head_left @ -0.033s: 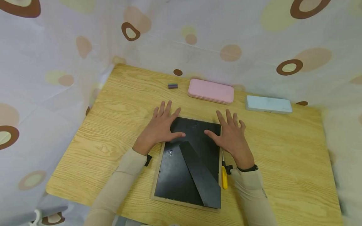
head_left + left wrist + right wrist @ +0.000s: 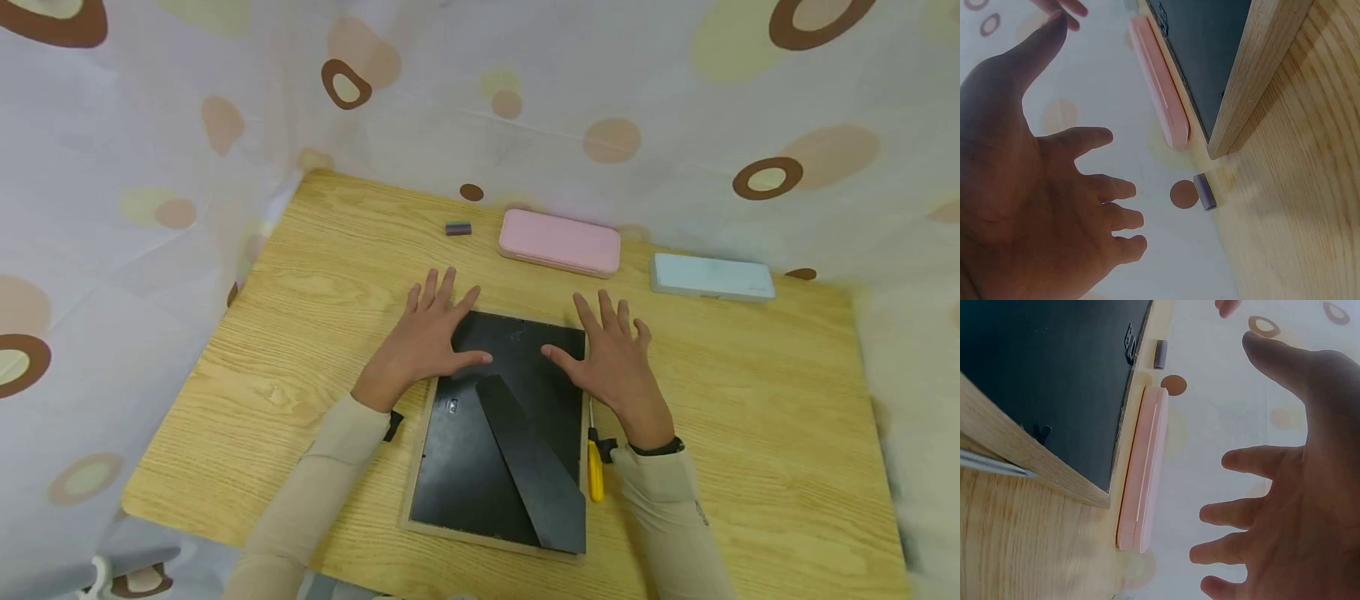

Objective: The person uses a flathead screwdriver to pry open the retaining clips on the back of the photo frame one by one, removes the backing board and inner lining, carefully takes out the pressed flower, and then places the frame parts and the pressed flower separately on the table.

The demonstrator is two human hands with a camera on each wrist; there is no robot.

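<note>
A picture frame (image 2: pixel 465 467) lies face down on the table, its black back and wooden edge showing. The stand leg (image 2: pixel 525 467) runs slantwise across that back. Over the frame's upper left corner hovers my left hand (image 2: pixel 423 342), fingers spread and holding nothing. My right hand (image 2: pixel 618 367) is spread in the same way above the upper right side, also with nothing in it. In both wrist views the hands are raised apart from the frame. Along the frame's right edge lies a screwdriver (image 2: pixel 596 471) with a yellow handle; its metal shaft (image 2: pixel 997 464) appears in the right wrist view.
At the back of the wooden table (image 2: pixel 772 400) sit a pink case (image 2: pixel 560 242) and a pale blue case (image 2: pixel 711 277). A small dark cylinder (image 2: pixel 458 228) lies left of the pink one. A patterned cloth (image 2: pixel 420 150) hangs behind the table.
</note>
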